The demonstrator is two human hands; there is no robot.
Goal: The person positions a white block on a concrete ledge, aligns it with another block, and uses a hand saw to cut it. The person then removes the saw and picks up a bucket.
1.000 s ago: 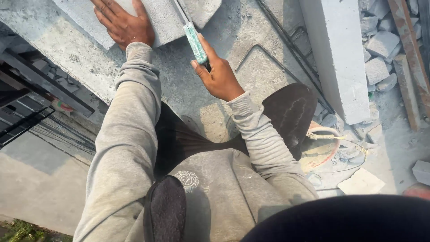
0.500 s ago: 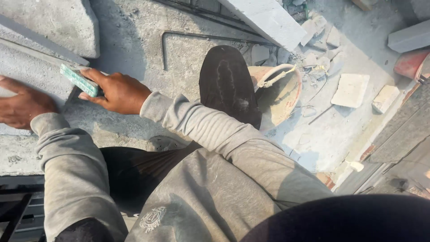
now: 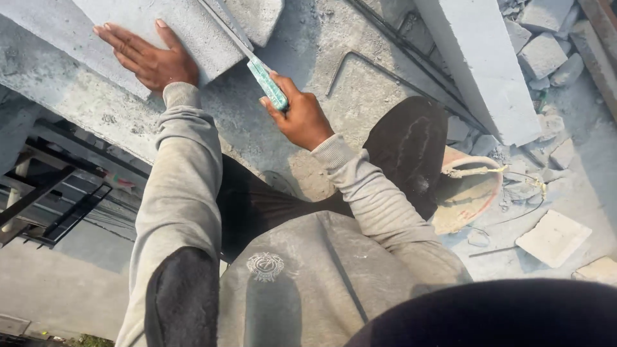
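Note:
My left hand (image 3: pixel 146 56) lies flat, fingers spread, on a grey concrete block (image 3: pixel 186 29) at the top of the view. My right hand (image 3: pixel 301 117) grips the green handle of a hand saw (image 3: pixel 247 54), whose thin blade runs up along the block's right edge. The block rests on a rough concrete ledge (image 3: pixel 77 96). My grey sleeves and dark trousers fill the middle of the view.
A long grey block (image 3: pixel 488 71) stands on edge at the right, with broken block pieces (image 3: pixel 546 54) behind it. An orange pan (image 3: pixel 466 196) with mortar sits by my knee. A bent steel bar (image 3: pixel 366 61) lies on the slab. The ledge drops off at the left onto scaffolding (image 3: pixel 45 199).
The view has swung back to the block. My left hand is again flat on it, and my right hand has brought the saw up to the block's right edge.

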